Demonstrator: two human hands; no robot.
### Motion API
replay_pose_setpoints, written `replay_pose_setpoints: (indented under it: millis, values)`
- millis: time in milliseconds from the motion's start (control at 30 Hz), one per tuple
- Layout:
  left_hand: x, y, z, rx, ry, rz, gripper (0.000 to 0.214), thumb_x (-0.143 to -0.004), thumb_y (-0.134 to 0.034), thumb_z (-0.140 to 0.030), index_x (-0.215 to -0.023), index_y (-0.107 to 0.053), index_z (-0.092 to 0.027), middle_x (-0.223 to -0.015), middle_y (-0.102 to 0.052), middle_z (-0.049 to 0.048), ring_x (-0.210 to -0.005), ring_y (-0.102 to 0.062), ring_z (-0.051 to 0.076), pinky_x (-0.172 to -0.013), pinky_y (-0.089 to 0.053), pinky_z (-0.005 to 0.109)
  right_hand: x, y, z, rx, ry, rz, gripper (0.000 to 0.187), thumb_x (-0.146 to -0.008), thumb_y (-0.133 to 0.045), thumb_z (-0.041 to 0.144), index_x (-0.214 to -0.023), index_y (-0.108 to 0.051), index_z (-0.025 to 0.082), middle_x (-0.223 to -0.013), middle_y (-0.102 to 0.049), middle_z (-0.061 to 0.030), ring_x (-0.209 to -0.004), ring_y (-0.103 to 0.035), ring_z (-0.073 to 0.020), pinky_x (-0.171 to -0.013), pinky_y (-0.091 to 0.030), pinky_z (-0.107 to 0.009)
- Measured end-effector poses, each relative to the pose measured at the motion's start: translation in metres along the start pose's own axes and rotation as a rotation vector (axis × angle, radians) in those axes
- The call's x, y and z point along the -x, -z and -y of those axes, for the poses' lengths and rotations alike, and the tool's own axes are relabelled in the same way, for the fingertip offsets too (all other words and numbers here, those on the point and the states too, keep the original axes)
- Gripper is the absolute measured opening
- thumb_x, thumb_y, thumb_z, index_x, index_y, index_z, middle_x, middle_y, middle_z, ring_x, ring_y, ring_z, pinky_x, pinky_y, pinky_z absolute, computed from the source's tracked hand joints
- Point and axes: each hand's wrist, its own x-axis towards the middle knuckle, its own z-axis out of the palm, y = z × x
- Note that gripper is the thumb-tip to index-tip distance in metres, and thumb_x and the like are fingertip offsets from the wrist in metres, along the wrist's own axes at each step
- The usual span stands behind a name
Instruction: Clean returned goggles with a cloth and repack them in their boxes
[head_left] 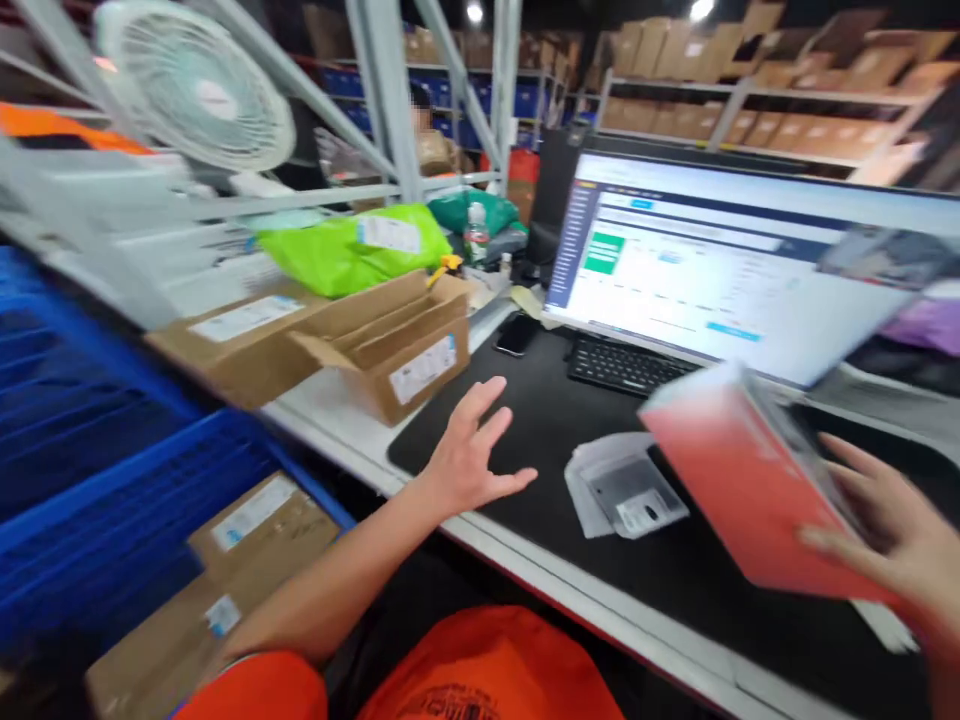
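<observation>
Warehouse packing station, with shelves of cartons behind. A worktop with a dark mat carries a monitor at its far right. Left: an open cardboard box sits at the worktop's left edge. The left hand hovers over the mat, fingers spread, holding nothing. Centre: a clear pouch lies flat between the hands. Right: the red box, blurred, is held tilted above the mat, its long axis running from far left to near right. The right hand grips its near-right end; the left hand is well apart from it.
</observation>
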Motion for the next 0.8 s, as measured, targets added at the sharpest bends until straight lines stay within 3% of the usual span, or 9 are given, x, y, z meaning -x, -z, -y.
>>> replay_pose_setpoints:
  millis: [100, 167, 233, 300, 367, 500, 600, 700, 800]
  values:
    - [-0.035, -0.026, -0.014, 0.124, -0.258, 0.177, 0.103, -0.07, -0.088, -0.041, -0.152, -0.027, -0.034, -0.16, -0.029, 0.0171, -0.151, -0.024, 0.042, -0.118, -0.025, 0.07, -0.01, -0.019, 0.037, -0.468, -0.19, 0.284, 0.096, -0.06, -0.084, 0.045, -0.146, -0.045, 0.03, -0.139, -0.06, -0.0181, -0.113, -0.067, -0.0411, -0.086, -0.058, -0.053]
    - [-0.055, -0.041, -0.013, 0.142, -0.391, 0.158, 0.087, -0.073, -0.086, -0.026, -0.144, -0.039, -0.044, -0.156, -0.039, 0.0064, -0.153, -0.022, 0.038, -0.119, -0.017, 0.072, -0.02, -0.037, 0.061, -0.669, -0.254, 0.469, 0.089, -0.06, -0.083, 0.042, -0.142, -0.05, 0.026, -0.132, -0.066, -0.0151, -0.102, -0.072, -0.0359, -0.082, -0.06, -0.049]
    - [-0.067, -0.051, -0.006, 0.198, -0.493, 0.111, 0.074, -0.076, -0.082, -0.02, -0.131, -0.049, -0.055, -0.143, -0.054, -0.0047, -0.149, -0.033, 0.033, -0.121, -0.01, 0.072, -0.027, -0.056, 0.076, -0.825, -0.257, 0.638, 0.076, -0.066, -0.081, 0.041, -0.135, -0.057, 0.022, -0.125, -0.071, -0.0131, -0.101, -0.072, -0.0314, -0.084, -0.059, -0.043]
    - [-0.071, -0.056, 0.004, 0.246, -0.495, 0.121, 0.062, -0.077, -0.081, -0.023, -0.12, -0.055, -0.06, -0.13, -0.062, -0.0089, -0.139, -0.047, 0.03, -0.121, -0.011, 0.07, -0.032, -0.071, 0.08, -0.941, -0.236, 0.749, 0.064, -0.071, -0.078, 0.044, -0.128, -0.063, 0.02, -0.122, -0.072, -0.0123, -0.104, -0.072, -0.0299, -0.087, -0.058, -0.04]
    - [-0.069, -0.057, 0.014, 0.217, -0.378, 0.173, 0.054, -0.075, -0.081, -0.027, -0.116, -0.06, -0.055, -0.126, -0.065, -0.0053, -0.132, -0.054, 0.032, -0.117, -0.024, 0.067, -0.037, -0.08, 0.076, -0.976, -0.226, 0.814, 0.06, -0.077, -0.07, 0.058, -0.122, -0.067, 0.018, -0.118, -0.074, -0.013, -0.105, -0.071, -0.0305, -0.087, -0.057, -0.043]
    - [-0.055, -0.05, 0.023, 0.101, -0.188, 0.147, 0.065, -0.068, -0.083, -0.029, -0.125, -0.058, -0.042, -0.136, -0.059, 0.0061, -0.13, -0.053, 0.037, -0.106, -0.042, 0.058, -0.048, -0.077, 0.049, -0.73, 0.017, 0.683, 0.066, -0.087, -0.051, 0.073, -0.124, -0.068, 0.021, -0.124, -0.071, -0.0127, -0.116, -0.066, -0.031, -0.097, -0.052, -0.05]
    - [-0.047, -0.04, 0.019, 0.029, -0.053, 0.1, 0.091, -0.064, -0.084, -0.032, -0.145, -0.042, -0.033, -0.139, -0.053, 0.013, -0.129, -0.053, 0.039, -0.108, -0.042, 0.057, -0.045, -0.074, 0.021, -0.216, 0.273, 0.504, 0.063, -0.075, -0.079, 0.054, -0.129, -0.067, 0.025, -0.137, -0.065, -0.0119, -0.129, -0.057, -0.0341, -0.11, -0.041, -0.055]
    - [-0.047, -0.029, 0.016, -0.034, 0.202, 0.174, 0.107, -0.061, -0.085, -0.04, -0.153, -0.032, -0.024, -0.138, -0.052, 0.0164, -0.127, -0.052, 0.041, -0.111, -0.04, 0.056, -0.031, -0.088, -0.003, 0.151, 0.39, 0.497, 0.075, -0.057, -0.093, 0.033, -0.128, -0.07, 0.027, -0.145, -0.059, -0.0127, -0.137, -0.049, -0.0413, -0.114, -0.035, -0.063]
    - [-0.052, -0.021, 0.017, -0.043, 0.424, 0.285, 0.11, -0.063, -0.085, -0.045, -0.155, -0.029, -0.022, -0.14, -0.052, 0.0155, -0.131, -0.05, 0.039, -0.113, -0.04, 0.052, -0.02, -0.108, -0.015, 0.142, 0.402, 0.353, 0.043, -0.068, -0.081, 0.019, -0.11, -0.078, 0.029, -0.134, -0.068, -0.0076, -0.129, -0.059, -0.0348, -0.112, -0.042, -0.053]
